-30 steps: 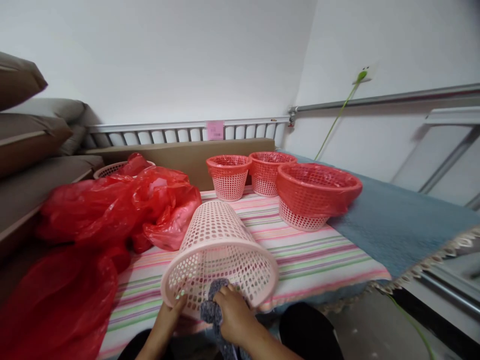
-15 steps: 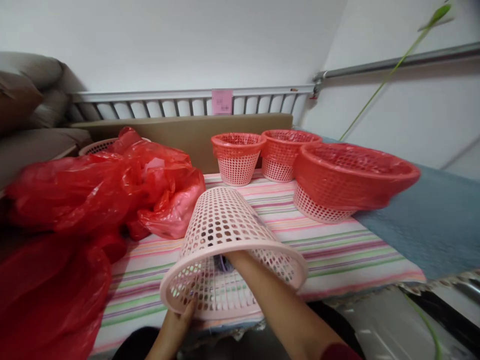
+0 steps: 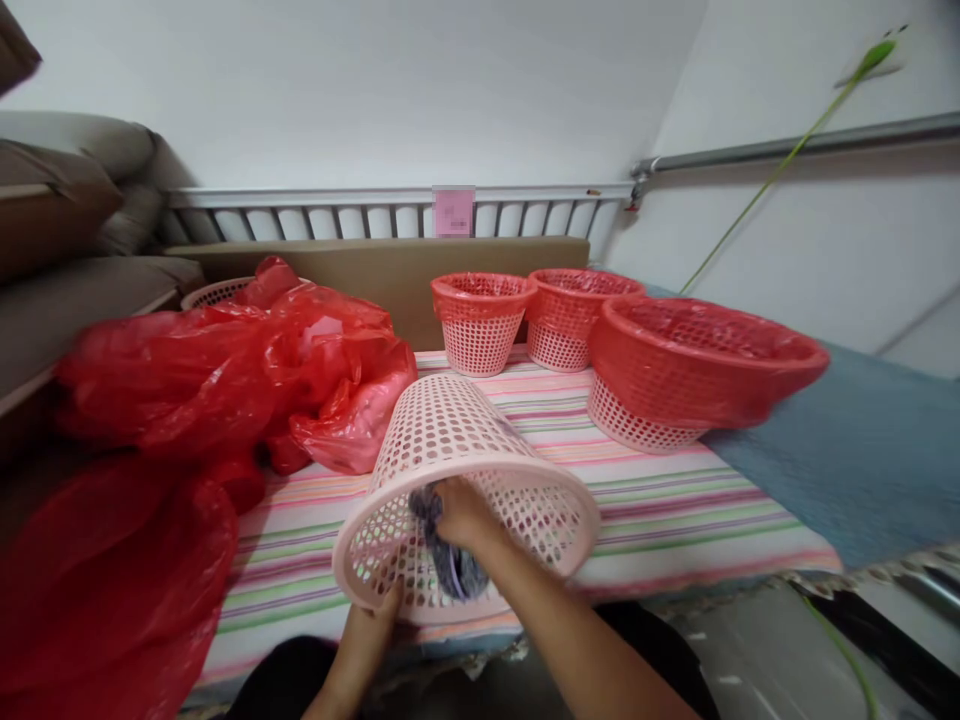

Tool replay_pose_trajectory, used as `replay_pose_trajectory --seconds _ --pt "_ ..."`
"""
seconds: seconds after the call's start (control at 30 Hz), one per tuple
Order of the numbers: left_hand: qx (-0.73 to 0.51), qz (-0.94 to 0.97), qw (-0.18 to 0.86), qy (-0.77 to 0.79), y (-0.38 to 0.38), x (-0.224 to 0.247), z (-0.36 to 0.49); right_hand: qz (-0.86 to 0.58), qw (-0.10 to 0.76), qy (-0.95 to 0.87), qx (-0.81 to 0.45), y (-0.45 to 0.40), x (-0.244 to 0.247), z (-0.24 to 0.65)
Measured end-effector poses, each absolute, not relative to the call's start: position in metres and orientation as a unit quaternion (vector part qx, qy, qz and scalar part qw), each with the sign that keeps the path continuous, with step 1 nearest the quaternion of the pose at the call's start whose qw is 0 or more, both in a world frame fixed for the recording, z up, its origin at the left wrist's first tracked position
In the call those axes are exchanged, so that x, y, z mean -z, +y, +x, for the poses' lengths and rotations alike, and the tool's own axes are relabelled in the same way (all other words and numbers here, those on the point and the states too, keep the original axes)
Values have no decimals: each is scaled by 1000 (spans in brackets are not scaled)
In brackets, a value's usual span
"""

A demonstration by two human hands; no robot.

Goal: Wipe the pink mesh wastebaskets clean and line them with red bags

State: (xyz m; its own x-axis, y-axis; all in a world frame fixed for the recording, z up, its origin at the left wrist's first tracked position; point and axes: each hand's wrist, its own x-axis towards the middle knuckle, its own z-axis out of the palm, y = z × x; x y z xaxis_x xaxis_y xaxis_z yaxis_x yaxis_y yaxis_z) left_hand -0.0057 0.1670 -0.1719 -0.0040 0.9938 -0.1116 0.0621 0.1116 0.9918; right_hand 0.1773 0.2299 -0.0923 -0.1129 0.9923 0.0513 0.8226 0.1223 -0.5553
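Observation:
A pale pink perforated plastic basket [image 3: 450,430] lies tilted on its side on the striped cloth [image 3: 660,510], its mouth facing me. With my left hand [image 3: 375,620] I grip the lower left of its rim, thumb on the inside. Reaching in through the mouth, my right hand [image 3: 461,512] is closed on a dark grey-purple cloth [image 3: 450,560], which hangs down against the inner wall. Part of the right fingers is hidden by the cloth and the upper rim.
Three baskets lined with red bags, a left one [image 3: 482,330], a middle one [image 3: 570,325] and a large right one [image 3: 675,370], stand behind and to the right. Crumpled red plastic bags [image 3: 225,370] heap up on the left beside grey cushions [image 3: 90,280]. A board [image 3: 345,270] stands along the back.
My right hand has drawn back toward the basket's mouth, so more of the hand and cloth shows. My left hand stays on the rim. The view has shifted slightly.

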Motion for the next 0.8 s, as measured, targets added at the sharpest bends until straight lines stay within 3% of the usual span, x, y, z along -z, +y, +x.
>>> replay_pose_trajectory --seconds 0.17,0.33,0.5,0.8 --pt "-474 485 521 518 165 161 -3 -615 185 -751 -153 130 110 174" --pt "-486 497 488 528 168 145 -18 -620 183 -747 -154 103 114 173" --pt "-491 527 475 505 176 146 -30 -642 197 -725 -149 136 108 163" --pt "-459 502 534 502 173 156 -27 -629 311 -679 -219 270 107 171"
